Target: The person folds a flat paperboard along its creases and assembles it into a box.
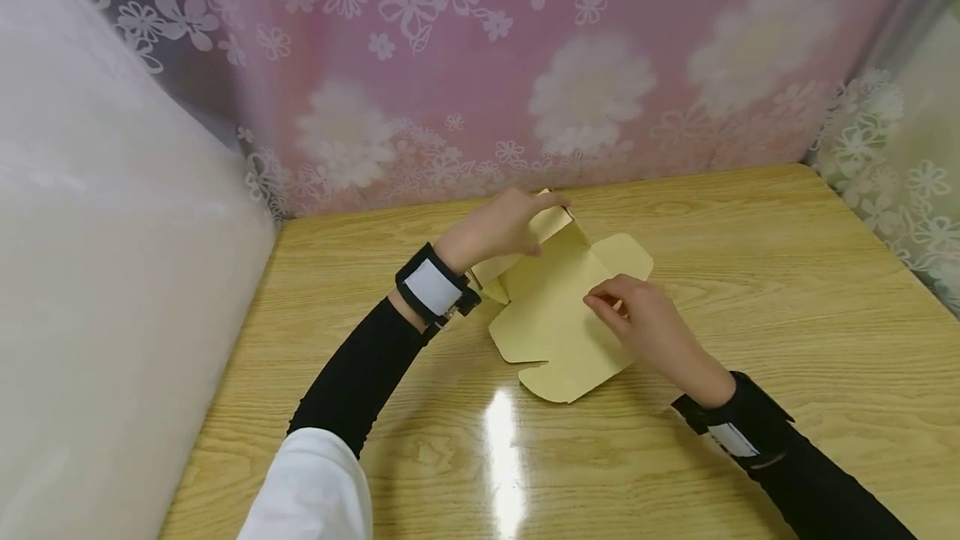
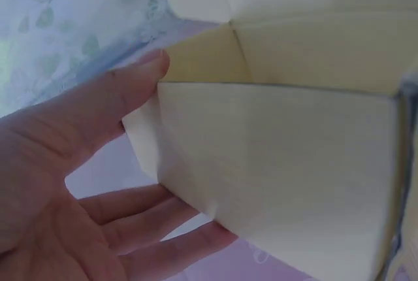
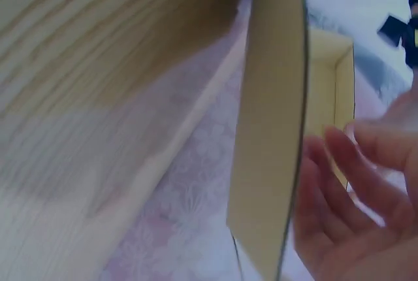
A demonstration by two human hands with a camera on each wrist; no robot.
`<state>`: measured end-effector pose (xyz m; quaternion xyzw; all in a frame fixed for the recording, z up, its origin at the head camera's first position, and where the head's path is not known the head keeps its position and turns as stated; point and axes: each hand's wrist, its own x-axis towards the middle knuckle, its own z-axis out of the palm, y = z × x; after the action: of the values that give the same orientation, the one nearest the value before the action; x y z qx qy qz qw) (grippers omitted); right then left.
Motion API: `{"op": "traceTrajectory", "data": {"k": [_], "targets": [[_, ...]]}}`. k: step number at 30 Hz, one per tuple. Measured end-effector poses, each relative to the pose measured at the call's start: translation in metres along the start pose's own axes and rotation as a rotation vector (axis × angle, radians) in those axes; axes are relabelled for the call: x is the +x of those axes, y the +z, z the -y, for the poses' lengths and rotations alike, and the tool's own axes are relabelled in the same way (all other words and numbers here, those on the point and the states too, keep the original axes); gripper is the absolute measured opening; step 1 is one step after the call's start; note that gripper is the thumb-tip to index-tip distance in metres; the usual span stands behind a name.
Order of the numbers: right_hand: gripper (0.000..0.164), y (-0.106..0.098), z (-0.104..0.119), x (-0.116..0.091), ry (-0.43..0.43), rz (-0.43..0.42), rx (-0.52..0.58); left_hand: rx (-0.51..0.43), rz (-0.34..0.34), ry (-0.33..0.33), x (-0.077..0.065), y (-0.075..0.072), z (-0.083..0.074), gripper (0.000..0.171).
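1. My left hand [image 1: 491, 232], furthest left: fingers gripping the raised end wall [image 2: 261, 150] of the box, thumb at the rim, other fingers along the outer face. Good hold, I'd say; a folded corner should be the stiffest bit.
2. Left flap [image 1: 519, 340]: single sheet, angular edge, notch beside it. Probably bendy; pulling at the notch could tear or crease it.
3. Yellow cardboard box [image 1: 551, 298]: partly folded, on the counter [image 1: 765, 273], towards the back middle. Looks like thin card: very light, springy at folds, easily dented. Surface is smooth but likely not slippery, so a light pinch should do. It may skid if pushed, so keep one side steadied.
4. Right flap [image 1: 625, 255]: sticks out flat-ish, rounded corners. Best taken near its crease, not the tip.
5. My right hand [image 1: 654, 319]: fingers loosely bent, thumb near index, nothing visibly held. Over the box's right side; can't tell if they touch card.
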<state>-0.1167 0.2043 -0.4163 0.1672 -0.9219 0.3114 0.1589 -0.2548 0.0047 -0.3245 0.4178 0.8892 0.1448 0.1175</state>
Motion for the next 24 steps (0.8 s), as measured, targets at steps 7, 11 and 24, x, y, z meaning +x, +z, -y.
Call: {"op": "traceTrajectory", "data": {"k": [7, 11, 24], "targets": [[0.041, -0.014, -0.029, -0.005, -0.017, -0.425, -0.016, -0.028, -0.111, -0.040, -0.005, 0.002, 0.010, 0.074], [0.069, -0.020, -0.042, -0.013, 0.243, -0.225, 0.157, -0.031, -0.113, -0.059, -0.006, 0.004, 0.015, 0.074], [0.045, -0.018, -0.061, -0.017, 0.525, 0.061, 0.537, -0.093, -0.154, -0.049, -0.012, 0.003, 0.019, 0.076]]}}
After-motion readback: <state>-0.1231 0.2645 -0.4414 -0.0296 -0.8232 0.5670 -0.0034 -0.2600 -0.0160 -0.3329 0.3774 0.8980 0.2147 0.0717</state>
